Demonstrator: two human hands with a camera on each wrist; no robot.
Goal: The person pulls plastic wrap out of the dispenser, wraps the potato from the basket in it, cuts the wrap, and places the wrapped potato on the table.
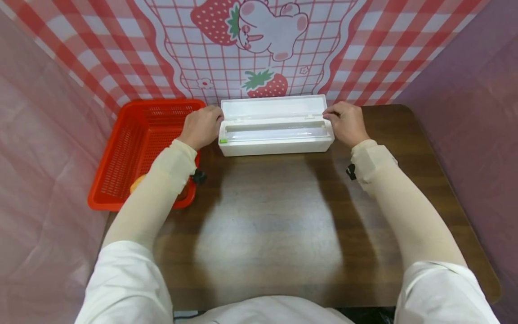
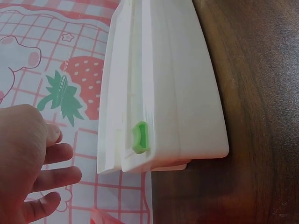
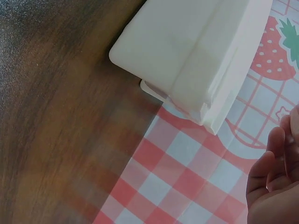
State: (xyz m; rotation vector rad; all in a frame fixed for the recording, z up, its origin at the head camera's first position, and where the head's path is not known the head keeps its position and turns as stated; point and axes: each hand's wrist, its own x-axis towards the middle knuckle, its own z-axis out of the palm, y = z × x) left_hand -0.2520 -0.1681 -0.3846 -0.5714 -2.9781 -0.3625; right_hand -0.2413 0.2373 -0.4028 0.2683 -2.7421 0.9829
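Note:
A white plastic-wrap dispenser (image 1: 277,146) lies across the table's far side, its lid (image 1: 275,107) tipped back against the backdrop. Inside shows a shiny clear roll of plastic wrap (image 1: 279,133); a green slider (image 2: 140,137) sits at the left end of its front edge. By the left end, my left hand (image 1: 202,127) pinches thumb to fingertips; faint glints in the left wrist view suggest clear wrap there. My right hand (image 1: 348,122) pinches likewise by the right end. The wrap's edges are hard to see, and the right thumb is cut off in the right wrist view.
A red plastic basket (image 1: 106,180) stands on the left, partly behind my left forearm, with something yellow-orange (image 1: 137,182) in it. The brown wooden table (image 1: 275,216) stretches in front of me. A checked strawberry-print backdrop (image 1: 364,49) rises just behind the dispenser.

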